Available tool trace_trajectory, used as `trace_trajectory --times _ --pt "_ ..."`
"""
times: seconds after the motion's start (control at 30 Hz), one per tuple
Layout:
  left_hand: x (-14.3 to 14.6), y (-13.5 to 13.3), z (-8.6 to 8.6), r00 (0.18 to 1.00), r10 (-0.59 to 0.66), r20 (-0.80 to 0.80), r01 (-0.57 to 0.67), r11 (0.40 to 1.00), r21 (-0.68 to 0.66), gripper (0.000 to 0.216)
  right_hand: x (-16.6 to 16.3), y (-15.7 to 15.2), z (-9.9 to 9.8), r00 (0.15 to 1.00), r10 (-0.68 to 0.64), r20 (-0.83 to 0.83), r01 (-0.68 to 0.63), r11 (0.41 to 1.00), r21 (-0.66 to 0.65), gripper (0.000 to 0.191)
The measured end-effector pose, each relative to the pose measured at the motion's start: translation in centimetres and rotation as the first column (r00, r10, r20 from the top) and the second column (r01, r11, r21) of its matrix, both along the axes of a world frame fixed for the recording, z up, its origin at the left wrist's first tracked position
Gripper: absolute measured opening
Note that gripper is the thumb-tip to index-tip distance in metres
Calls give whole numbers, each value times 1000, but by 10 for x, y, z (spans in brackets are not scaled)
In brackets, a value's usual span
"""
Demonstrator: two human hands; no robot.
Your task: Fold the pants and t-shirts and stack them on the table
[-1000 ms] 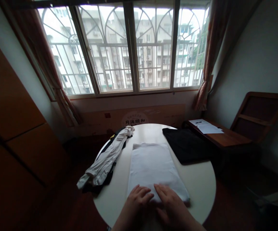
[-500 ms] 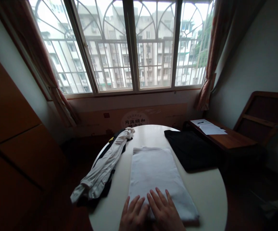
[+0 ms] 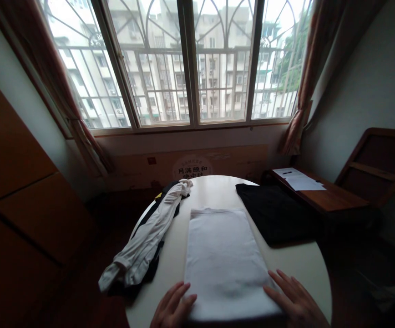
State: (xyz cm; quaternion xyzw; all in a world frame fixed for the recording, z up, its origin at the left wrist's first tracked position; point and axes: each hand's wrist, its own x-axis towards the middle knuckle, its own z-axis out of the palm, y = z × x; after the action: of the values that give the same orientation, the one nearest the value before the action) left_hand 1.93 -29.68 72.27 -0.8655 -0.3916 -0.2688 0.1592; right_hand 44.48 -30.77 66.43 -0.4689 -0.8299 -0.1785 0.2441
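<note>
A folded white garment (image 3: 223, 255) lies flat in the middle of the round white table (image 3: 211, 189). My left hand (image 3: 173, 306) is at its near left edge, fingers stretched out and nothing gripped. At the near right edge rests my right hand (image 3: 295, 298), spread, its thumb and fingertips on or just over the cloth. Left of the garment is a rumpled heap of white and dark clothes (image 3: 146, 239). A folded black garment (image 3: 275, 214) lies at the table's right.
Beyond the table's right side stands a low wooden table (image 3: 341, 200) with white papers (image 3: 303, 181) on it. A large barred window (image 3: 190, 82) with tied curtains (image 3: 298, 123) fills the back. To the left is a wooden cabinet (image 3: 16, 200).
My hands have moved apart from the middle of the white garment, the left one to its left edge and the right one to its right edge. The view has shifted slightly.
</note>
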Motion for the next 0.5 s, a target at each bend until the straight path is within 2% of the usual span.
trace_trajectory --times 0.07,0.13,0.23,0.27,0.33,0.4,0.5 --pt "-1 6 1 999 -3 49 8 995 -98 56 6 2 3 999 29 -41 -32 997 -75 83" --pt "0 12 2 994 -4 107 27 976 -217 48 5 3 11 992 33 -125 -55 984 -170 74" --pt "2 18 7 965 4 264 93 931 -354 26 -1 5 25 948 38 -316 -135 947 -291 45" --pt "2 19 9 944 3 331 130 917 -378 23 -3 6 30 917 42 -397 -177 934 -309 35" --pt "3 19 15 888 6 459 201 894 -400 29 -4 5 38 819 49 -572 -264 917 -299 22" --pt "5 18 25 835 7 550 264 872 -412 38 -4 2 44 698 47 -714 -338 902 -270 21" --pt "14 17 44 786 49 617 277 864 -421 38 -5 -3 51 545 21 -838 -400 885 -238 25"
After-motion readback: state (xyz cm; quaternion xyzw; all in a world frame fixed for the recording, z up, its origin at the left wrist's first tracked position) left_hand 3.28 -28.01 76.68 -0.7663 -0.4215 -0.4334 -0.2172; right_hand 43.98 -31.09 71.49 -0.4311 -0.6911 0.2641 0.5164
